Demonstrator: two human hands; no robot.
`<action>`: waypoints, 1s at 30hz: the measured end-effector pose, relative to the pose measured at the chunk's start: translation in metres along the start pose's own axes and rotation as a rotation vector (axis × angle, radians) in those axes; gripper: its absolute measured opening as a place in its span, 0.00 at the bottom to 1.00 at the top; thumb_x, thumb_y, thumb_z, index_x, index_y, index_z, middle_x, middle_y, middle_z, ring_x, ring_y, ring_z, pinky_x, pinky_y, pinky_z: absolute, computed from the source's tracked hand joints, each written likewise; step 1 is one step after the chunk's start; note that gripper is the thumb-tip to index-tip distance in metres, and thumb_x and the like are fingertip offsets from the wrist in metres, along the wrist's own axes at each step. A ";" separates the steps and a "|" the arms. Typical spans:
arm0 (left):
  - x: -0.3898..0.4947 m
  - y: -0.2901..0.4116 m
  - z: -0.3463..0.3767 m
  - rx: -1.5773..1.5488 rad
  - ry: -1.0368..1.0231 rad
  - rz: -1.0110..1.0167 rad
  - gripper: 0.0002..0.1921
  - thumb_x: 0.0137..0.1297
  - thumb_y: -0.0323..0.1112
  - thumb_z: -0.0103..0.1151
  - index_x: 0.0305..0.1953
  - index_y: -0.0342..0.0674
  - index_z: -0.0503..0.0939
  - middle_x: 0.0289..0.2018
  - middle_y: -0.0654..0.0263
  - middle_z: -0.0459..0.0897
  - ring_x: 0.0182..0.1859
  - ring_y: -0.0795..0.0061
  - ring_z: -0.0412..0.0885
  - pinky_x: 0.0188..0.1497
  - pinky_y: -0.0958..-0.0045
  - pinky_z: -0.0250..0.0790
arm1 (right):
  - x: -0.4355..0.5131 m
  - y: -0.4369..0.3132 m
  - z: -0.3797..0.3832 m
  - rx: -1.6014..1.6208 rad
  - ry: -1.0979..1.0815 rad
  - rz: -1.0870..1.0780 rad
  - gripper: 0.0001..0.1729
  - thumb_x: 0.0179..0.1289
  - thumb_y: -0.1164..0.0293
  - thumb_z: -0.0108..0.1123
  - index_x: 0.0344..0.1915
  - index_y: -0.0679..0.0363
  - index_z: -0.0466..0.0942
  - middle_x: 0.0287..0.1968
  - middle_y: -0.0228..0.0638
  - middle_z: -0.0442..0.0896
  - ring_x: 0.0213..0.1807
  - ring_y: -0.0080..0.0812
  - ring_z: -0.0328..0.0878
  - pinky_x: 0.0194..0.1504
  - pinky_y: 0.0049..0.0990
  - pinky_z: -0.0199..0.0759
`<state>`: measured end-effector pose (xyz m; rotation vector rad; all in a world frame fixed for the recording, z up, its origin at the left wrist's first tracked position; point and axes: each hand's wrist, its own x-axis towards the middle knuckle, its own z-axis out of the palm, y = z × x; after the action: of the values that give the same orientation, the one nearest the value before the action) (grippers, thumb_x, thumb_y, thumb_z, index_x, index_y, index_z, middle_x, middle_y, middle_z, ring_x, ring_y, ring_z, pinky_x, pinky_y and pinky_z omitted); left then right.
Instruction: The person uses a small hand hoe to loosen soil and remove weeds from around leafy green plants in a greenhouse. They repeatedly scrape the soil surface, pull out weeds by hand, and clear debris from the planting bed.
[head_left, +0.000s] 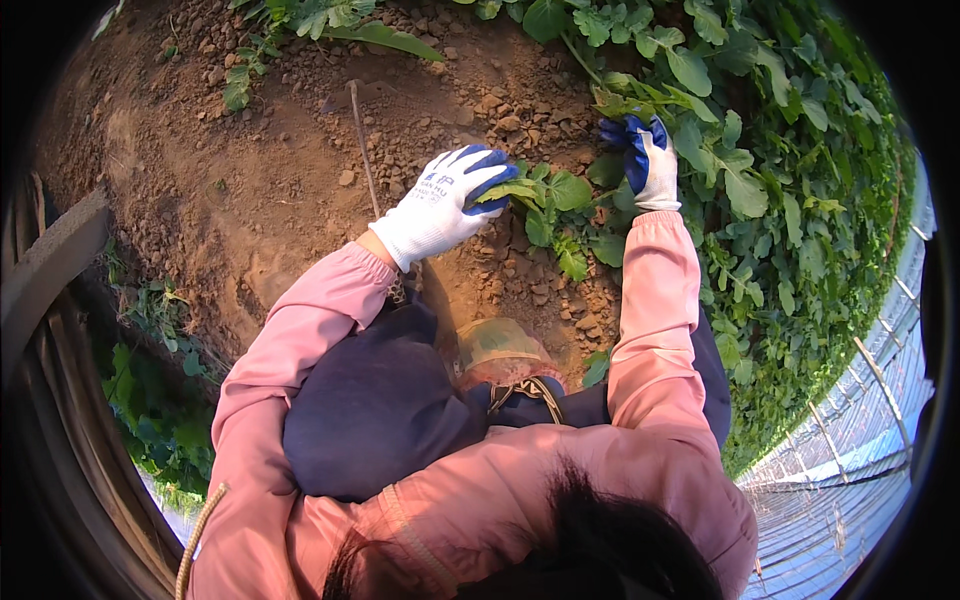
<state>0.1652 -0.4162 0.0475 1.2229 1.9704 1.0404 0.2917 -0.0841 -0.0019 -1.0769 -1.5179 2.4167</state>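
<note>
My left hand (454, 191), in a white knit glove with a blue coated palm, is curled around a few yellowish-green leaves (511, 192). Just to its right, a low leafy plant (561, 193) spreads over crumbly brown soil (225, 195). Farther right, my right hand (646, 159) wears a matching glove. Its bent fingers close on green leaves (637, 105) at the edge of the dense foliage; the fingertips are partly hidden. A thin handle (363, 146), apparently of a hoe-like tool, lies on the soil left of my left hand.
Dense leafy plants (795, 225) fill the right side, with plastic sheeting on ribs (847, 450) behind them. At the left edge stand a curved beam (52, 255) and wooden poles (90, 420). A boot or shoe cover (502, 345) rests on the soil below my hands.
</note>
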 end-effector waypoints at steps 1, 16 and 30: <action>0.000 -0.001 0.000 0.002 0.002 0.004 0.26 0.63 0.34 0.68 0.64 0.47 0.77 0.64 0.59 0.76 0.69 0.52 0.71 0.72 0.54 0.62 | -0.004 -0.002 -0.012 -0.221 -0.047 -0.130 0.17 0.78 0.76 0.49 0.61 0.70 0.66 0.53 0.55 0.82 0.55 0.55 0.84 0.62 0.44 0.76; -0.007 -0.021 0.005 -1.032 -0.002 -0.253 0.34 0.81 0.60 0.40 0.74 0.41 0.64 0.71 0.60 0.69 0.73 0.67 0.67 0.74 0.62 0.60 | -0.083 -0.043 0.145 0.017 -0.327 -0.233 0.17 0.67 0.82 0.55 0.54 0.71 0.78 0.52 0.44 0.86 0.53 0.36 0.84 0.59 0.32 0.76; -0.366 -0.073 -0.083 -1.602 0.799 -0.817 0.23 0.80 0.43 0.52 0.68 0.37 0.71 0.62 0.64 0.79 0.61 0.72 0.78 0.68 0.66 0.67 | -0.127 0.097 0.256 -1.262 -0.466 0.014 0.50 0.69 0.36 0.53 0.72 0.69 0.63 0.71 0.56 0.69 0.70 0.54 0.70 0.70 0.46 0.63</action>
<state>0.2138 -0.7958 0.0568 -0.8607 1.0414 1.9899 0.2593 -0.3794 0.0495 -0.5225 -3.3280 1.5681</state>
